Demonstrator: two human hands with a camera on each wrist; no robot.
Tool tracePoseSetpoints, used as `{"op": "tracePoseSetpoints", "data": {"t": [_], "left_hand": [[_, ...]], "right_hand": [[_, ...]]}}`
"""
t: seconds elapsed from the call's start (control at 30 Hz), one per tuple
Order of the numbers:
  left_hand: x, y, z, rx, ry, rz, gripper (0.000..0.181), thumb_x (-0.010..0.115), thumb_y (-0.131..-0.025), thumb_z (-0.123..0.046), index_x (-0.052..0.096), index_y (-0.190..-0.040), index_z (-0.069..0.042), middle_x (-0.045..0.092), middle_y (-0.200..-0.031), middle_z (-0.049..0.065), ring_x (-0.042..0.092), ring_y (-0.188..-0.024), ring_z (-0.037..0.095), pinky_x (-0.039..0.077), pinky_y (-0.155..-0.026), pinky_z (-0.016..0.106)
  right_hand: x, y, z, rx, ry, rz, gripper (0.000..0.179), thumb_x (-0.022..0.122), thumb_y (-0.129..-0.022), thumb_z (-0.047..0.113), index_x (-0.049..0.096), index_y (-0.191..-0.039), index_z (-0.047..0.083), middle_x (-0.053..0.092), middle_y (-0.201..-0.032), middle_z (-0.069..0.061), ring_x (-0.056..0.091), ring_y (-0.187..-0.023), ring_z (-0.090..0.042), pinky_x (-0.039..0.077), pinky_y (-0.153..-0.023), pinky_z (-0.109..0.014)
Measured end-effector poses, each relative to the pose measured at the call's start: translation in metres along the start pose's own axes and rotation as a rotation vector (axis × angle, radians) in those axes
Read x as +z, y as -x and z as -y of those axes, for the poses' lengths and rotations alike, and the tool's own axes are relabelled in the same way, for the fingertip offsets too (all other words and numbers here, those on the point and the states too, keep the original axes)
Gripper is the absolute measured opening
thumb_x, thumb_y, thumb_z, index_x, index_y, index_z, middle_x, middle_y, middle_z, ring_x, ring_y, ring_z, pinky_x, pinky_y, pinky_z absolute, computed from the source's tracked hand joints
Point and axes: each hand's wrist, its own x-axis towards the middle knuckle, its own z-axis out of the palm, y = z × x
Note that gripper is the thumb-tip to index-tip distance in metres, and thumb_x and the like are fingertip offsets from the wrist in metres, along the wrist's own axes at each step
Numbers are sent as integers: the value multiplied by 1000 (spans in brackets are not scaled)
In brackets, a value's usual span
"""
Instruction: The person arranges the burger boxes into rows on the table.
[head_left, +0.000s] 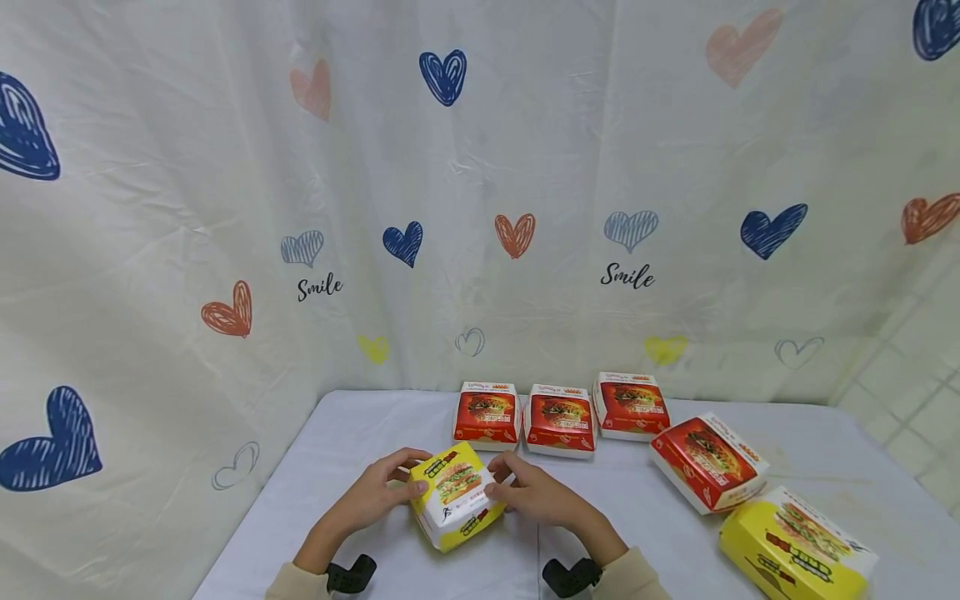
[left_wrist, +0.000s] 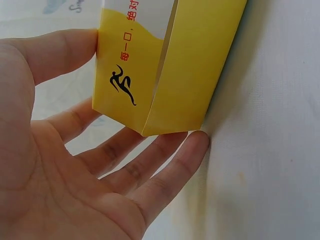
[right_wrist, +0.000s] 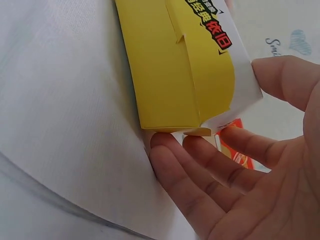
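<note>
A yellow and white burger box (head_left: 459, 493) with a burger printed on its lid stands slightly turned on the near middle of the table. My left hand (head_left: 377, 493) holds it by its left side, thumb at the near corner. From the other side my right hand (head_left: 538, 495) holds it, thumb against the lid's edge. In the left wrist view, the fingertips touch the end of the box (left_wrist: 185, 65) low down, close over the cloth. The right wrist view shows fingers under the end flap of the box (right_wrist: 165, 75).
Three red burger boxes, among them a left one (head_left: 487, 415), a middle one (head_left: 560, 419) and a right one (head_left: 632, 405), line the back. Another red box (head_left: 708, 462) and a second yellow box (head_left: 798, 546) lie at right. A heart-print curtain (head_left: 540, 150) hangs behind the white-covered table (head_left: 375, 417).
</note>
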Motion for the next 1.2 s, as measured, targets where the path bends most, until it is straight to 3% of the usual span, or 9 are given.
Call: {"op": "tracePoseSetpoints", "data": {"t": [0.47,0.9,1.2], "left_hand": [[0,-2,6,15,6,-2,45,68,-96,-42,62,-135,-23,62,-128,10,60,-113,26,59,-85,39],[2,-2,3,-32,43,-39,50,71,-94,-44,60,-136,-19,59,-132,14,63,-110,24,61,-82,38],[4,-1,1,-47,107,-69,54,73,-94,-41,58,-138,-14,58,-135,18,68,-104,22,62,-80,38]], "right_hand": [[-1,3,1,-23,-31,44,41,66,-100,32,44,-125,9,55,-115,-11,62,-91,-21,54,-79,-37],[-2,1,2,-28,-45,113,56,66,-100,34,33,-144,24,54,-112,-13,61,-90,-22,56,-81,-40],[-2,2,3,-56,-25,115,39,55,-106,28,39,-142,25,57,-109,-11,64,-90,-22,56,-82,-38]]}}
